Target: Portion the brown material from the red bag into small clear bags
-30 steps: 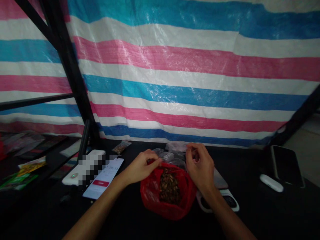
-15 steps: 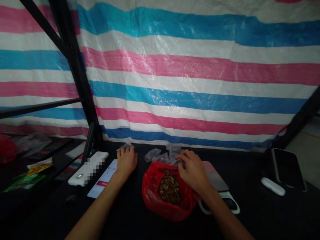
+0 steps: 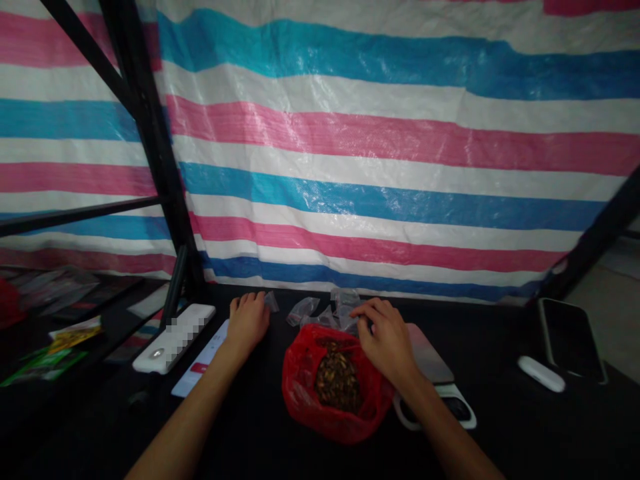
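Near the back edge of the desk [image 3: 500, 347], the left hand [image 3: 250, 320] covers part of a small bag [image 3: 271, 302]. The right hand [image 3: 383, 333] is beside clear bags [image 3: 304, 311], behind a red bag [image 3: 305, 400].

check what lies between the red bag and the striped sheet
In the head view, several small clear plastic bags lie on the black tabletop between the red bag and the striped sheet.

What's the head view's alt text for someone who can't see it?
An open red plastic bag of brown bits sits on a black table; the person's right hand is by its rim, near clear bags. The left hand is by a small clear bag, a lit phone nearby.
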Demonstrator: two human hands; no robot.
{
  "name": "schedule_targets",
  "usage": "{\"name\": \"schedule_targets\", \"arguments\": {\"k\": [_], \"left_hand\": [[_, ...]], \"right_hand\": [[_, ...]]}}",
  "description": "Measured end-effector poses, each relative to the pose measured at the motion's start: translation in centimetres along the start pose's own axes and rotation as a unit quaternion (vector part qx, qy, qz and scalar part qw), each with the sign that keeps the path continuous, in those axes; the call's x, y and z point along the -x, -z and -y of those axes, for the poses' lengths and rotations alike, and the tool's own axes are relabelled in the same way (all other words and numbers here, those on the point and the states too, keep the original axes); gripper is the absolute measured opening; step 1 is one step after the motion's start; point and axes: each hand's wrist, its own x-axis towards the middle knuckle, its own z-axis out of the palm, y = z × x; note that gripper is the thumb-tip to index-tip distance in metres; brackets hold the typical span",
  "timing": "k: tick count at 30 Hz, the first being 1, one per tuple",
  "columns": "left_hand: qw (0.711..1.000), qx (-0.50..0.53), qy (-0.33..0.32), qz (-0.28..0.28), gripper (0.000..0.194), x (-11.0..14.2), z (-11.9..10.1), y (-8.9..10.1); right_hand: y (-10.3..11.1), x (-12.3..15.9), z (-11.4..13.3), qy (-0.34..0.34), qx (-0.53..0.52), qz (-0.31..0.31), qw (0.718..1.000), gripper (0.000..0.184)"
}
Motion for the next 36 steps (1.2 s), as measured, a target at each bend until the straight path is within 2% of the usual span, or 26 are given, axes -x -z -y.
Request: {"name": "schedule_targets", "arguments": {"k": [5, 10, 16, 19, 21, 24, 27, 29, 32, 36], "left_hand": [[0.998, 0.016, -0.048, 0.027, 0.051, 0.0, -0.5, -0.5], [0.992, 0.04, -0.115, 0.039, 0.027, 0.2, -0.7, -0.7], [0.989, 0.074, -0.13, -0.002, 0.017, -0.1, -0.7, -0.3], [0.983, 0.109, -0.137, -0.057, 0.017, -0.2, -1.1, 0.3], [0.964, 0.158, -0.179, -0.116, 0.019, 0.1, -1.7, 0.9], [0.912, 0.22, -0.29, -0.187, 0.024, 1.4, -3.1, 2.0], [0.873, 0.238, -0.372, -0.209, 0.026, 3.1, -4.6, 2.8], [0.857, 0.238, -0.404, -0.213, 0.028, 3.9, -5.3, 3.1], [0.852, 0.247, -0.404, -0.223, 0.028, 4.4, -5.7, 3.1], [0.865, 0.279, -0.349, -0.228, 0.017, 4.5, -6.2, 2.8]], "right_hand": [[0.1, 0.0, 0.1, 0.002, -0.007, -0.002, 1.0, 0.023], [0.2, -0.1, 0.2, 0.009, -0.021, -0.014, 1.0, 0.023], [0.5, 0.0, 0.7, 0.027, -0.037, -0.02, 0.999, 0.025], [0.6, 0.0, 1.1, 0.042, -0.046, -0.027, 0.998, 0.026], [0.6, 0.1, 1.5, 0.051, -0.055, -0.026, 0.997, 0.024], [0.5, 0.2, 2.1, 0.055, -0.06, -0.004, 0.997, 0.017], [0.4, 0.4, 2.5, 0.064, -0.069, 0.038, 0.995, 0.013], [0.4, 0.4, 2.6, 0.075, -0.078, 0.053, 0.993, 0.009], [0.3, 0.5, 2.7, 0.076, -0.086, 0.058, 0.992, 0.008], [0.0, 0.5, 2.6, 0.06, -0.094, 0.073, 0.991, 0.014]]}}
